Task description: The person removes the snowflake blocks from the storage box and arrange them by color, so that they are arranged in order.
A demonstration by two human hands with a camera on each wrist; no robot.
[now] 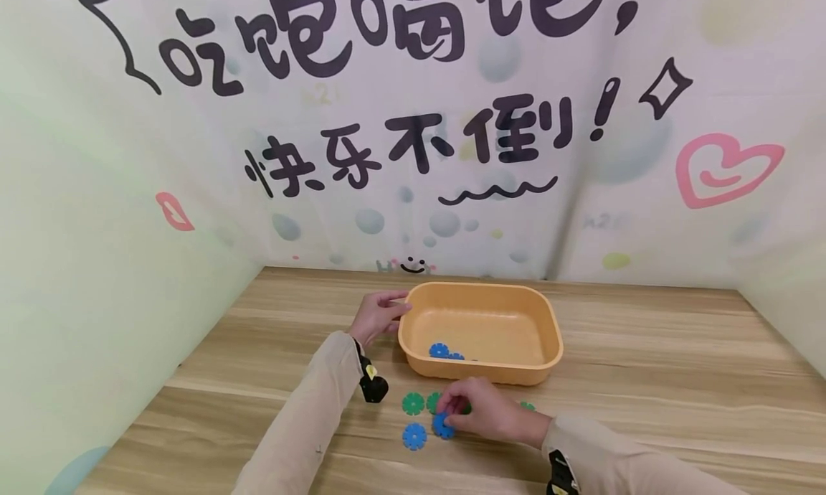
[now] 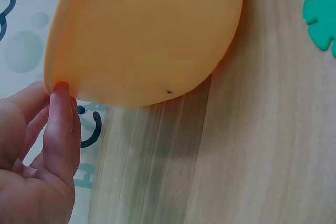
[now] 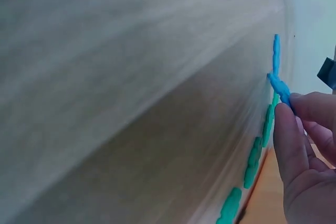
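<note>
My right hand [image 1: 487, 412] pinches a blue notched plastic disc [image 1: 442, 426] between thumb and fingertips, low over the table. In the right wrist view the blue disc [image 3: 279, 88] tilts up from the tabletop, its edge between the fingers. Another blue disc [image 1: 414, 436] lies flat to its left. Behind them runs a row of several green notched discs [image 1: 413, 403], partly hidden by my right hand. My left hand [image 1: 379, 316] grips the left rim of an orange plastic basin [image 1: 551, 323]; the left wrist view shows its fingers [image 2: 59, 135] at the rim.
Inside the basin, blue discs [image 1: 439, 350] lie near the front wall, partly hidden by it. The wood-grain table [image 1: 671, 366] ends at a printed cloth backdrop [image 1: 387, 222] behind the basin. A pale wall [image 1: 97, 301] borders the left side.
</note>
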